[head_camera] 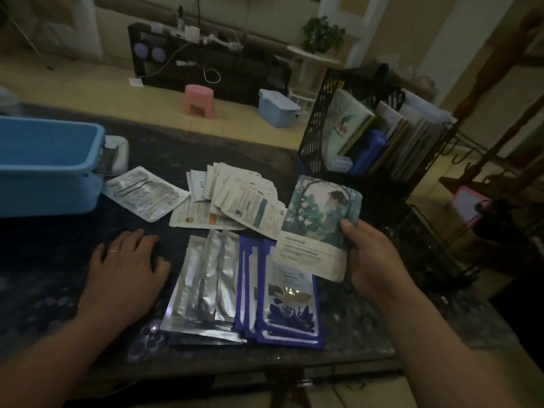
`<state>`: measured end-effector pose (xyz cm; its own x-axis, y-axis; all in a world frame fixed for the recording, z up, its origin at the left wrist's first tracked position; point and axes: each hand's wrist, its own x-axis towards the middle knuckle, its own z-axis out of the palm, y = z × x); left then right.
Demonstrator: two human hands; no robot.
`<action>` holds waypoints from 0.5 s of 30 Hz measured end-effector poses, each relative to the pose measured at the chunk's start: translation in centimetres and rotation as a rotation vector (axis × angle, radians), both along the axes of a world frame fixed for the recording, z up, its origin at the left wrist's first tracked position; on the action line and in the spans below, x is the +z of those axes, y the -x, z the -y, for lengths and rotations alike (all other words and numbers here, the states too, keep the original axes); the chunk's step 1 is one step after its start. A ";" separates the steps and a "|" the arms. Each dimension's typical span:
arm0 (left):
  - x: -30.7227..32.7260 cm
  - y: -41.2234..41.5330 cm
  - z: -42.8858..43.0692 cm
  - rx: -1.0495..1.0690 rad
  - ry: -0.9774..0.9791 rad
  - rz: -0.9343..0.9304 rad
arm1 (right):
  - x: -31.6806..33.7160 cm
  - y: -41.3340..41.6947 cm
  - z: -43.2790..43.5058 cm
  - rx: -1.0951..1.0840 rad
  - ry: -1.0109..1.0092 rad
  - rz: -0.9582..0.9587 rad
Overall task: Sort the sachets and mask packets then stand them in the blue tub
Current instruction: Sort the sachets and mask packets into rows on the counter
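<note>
Head view: right hand pinches green packet, left hand flat beside silver packets, rack behind.

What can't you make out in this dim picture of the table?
- Blue tub: head view, cut off by the left edge; its near wall hides the bottom.
- Blue-edged packets: the top one covers those beneath, so no count.
- White sachets: print too small and blurred to read.
- Right hand: its fingers hidden behind the floral packet it holds.
</note>
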<state>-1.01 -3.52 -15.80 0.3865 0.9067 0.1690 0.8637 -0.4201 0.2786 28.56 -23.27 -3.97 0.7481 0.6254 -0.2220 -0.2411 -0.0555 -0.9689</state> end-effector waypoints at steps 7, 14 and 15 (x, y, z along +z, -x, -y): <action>0.1 -0.1 0.1 -0.001 -0.013 0.007 | -1.3 -1.2 2.3 0.009 0.185 0.092; 0.2 -0.2 0.0 0.001 -0.018 -0.012 | -4.3 -2.5 3.4 0.064 0.307 -0.010; 0.2 -0.2 0.0 0.001 -0.019 -0.012 | -4.7 -1.9 3.2 0.095 0.359 0.006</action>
